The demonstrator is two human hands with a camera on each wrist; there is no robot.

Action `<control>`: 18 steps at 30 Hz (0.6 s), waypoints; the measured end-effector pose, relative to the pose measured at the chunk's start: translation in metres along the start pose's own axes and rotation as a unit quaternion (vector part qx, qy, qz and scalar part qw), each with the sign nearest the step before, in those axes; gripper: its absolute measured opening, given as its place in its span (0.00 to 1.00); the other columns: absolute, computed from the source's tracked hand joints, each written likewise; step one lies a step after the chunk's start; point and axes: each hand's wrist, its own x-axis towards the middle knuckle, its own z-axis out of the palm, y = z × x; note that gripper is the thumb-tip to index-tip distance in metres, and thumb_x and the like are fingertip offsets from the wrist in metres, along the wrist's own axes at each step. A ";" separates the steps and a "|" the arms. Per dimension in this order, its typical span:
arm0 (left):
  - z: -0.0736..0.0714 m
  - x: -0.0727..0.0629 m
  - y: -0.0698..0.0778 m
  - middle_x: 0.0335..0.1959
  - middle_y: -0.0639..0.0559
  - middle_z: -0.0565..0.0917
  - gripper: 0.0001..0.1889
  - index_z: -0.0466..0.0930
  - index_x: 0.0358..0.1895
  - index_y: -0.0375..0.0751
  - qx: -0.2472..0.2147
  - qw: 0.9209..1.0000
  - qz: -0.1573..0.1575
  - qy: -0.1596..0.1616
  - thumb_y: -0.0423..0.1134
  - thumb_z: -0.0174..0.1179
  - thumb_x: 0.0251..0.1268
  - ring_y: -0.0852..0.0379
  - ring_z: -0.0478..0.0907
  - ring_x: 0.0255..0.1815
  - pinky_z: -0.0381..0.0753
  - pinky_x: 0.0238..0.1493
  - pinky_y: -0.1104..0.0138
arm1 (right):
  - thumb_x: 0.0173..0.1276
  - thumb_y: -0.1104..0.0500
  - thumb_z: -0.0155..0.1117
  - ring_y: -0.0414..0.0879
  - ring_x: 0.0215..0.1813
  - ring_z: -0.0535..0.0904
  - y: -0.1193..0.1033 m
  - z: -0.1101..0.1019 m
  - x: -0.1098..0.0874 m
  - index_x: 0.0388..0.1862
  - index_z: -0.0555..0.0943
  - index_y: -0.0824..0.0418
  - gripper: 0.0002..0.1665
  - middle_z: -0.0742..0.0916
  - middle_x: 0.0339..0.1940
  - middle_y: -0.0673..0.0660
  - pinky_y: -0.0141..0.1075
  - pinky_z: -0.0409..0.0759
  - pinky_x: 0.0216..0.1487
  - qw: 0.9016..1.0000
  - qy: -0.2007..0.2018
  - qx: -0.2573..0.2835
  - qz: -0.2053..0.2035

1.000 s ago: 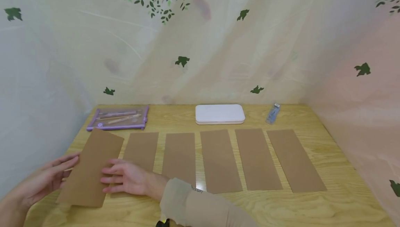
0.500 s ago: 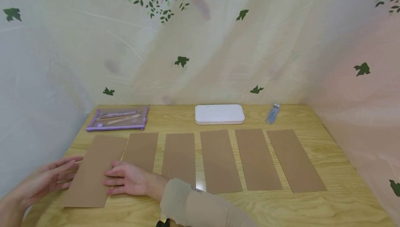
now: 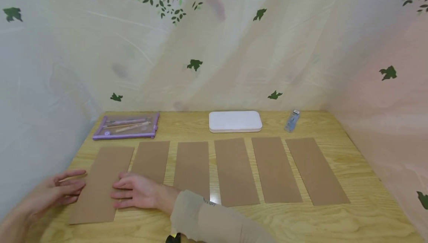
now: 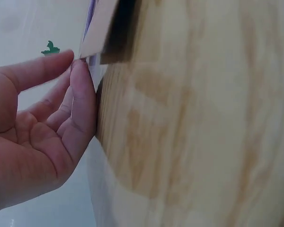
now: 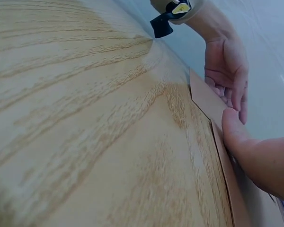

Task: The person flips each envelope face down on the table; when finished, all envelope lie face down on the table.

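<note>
A brown cardboard rectangle (image 3: 100, 187) lies at the left end of a row of similar pieces on the wood-grain table. My left hand (image 3: 50, 194) is at its left edge, fingers extended and loosely spread. In the left wrist view, the thumb and index fingertips (image 4: 80, 68) come right up to the cardboard's edge (image 4: 98, 30). My right hand (image 3: 140, 193) reaches across from the right, its fingertips at that piece's right edge. Beneath this hand and wrist, the second cardboard piece (image 3: 152, 157) is partly covered. Both hands face each other across the cardboard in the right wrist view.
More cardboard pieces (image 3: 235, 172) run to the right in a spaced row. Behind them are a purple-edged clear pouch (image 3: 127, 126) with pencils inside, a white flat case (image 3: 235, 121) and a small bluish packet (image 3: 292, 121). Leaf-patterned sheeting (image 3: 214, 49) encloses the table's back and sides.
The leftmost cardboard piece was tilted with its far end raised; it has come down flat, lining up with the row. The left hand's fingers have loosened at its edge; the right hand barely moved.
</note>
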 end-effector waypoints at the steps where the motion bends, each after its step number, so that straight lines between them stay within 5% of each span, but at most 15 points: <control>1: 0.001 0.001 0.001 0.45 0.59 0.87 0.21 0.78 0.51 0.75 0.012 1.000 -0.007 0.001 0.34 0.51 0.80 0.61 0.84 0.41 0.87 0.40 0.65 | 0.69 0.67 0.56 0.66 0.70 0.70 0.000 0.000 0.000 0.79 0.59 0.62 0.40 0.76 0.66 0.63 0.65 0.66 0.69 1.000 0.002 -0.001 -0.001; 9: 0.006 0.006 0.008 0.41 0.57 0.85 0.08 0.82 0.51 0.47 0.055 0.996 -0.068 0.004 0.39 0.55 0.79 0.61 0.83 0.39 0.87 0.41 0.66 | 0.68 0.67 0.55 0.64 0.69 0.71 0.001 0.001 0.002 0.77 0.62 0.63 0.38 0.77 0.63 0.62 0.65 0.66 0.69 1.000 0.020 -0.010 -0.011; 18: 0.004 0.012 0.011 0.40 0.63 0.85 0.08 0.83 0.45 0.56 0.051 0.995 -0.072 0.037 0.40 0.53 0.80 0.64 0.83 0.39 0.86 0.42 0.66 | 0.68 0.68 0.55 0.65 0.70 0.70 -0.002 -0.001 -0.002 0.79 0.60 0.64 0.39 0.76 0.66 0.65 0.65 0.64 0.71 1.000 0.018 -0.006 -0.011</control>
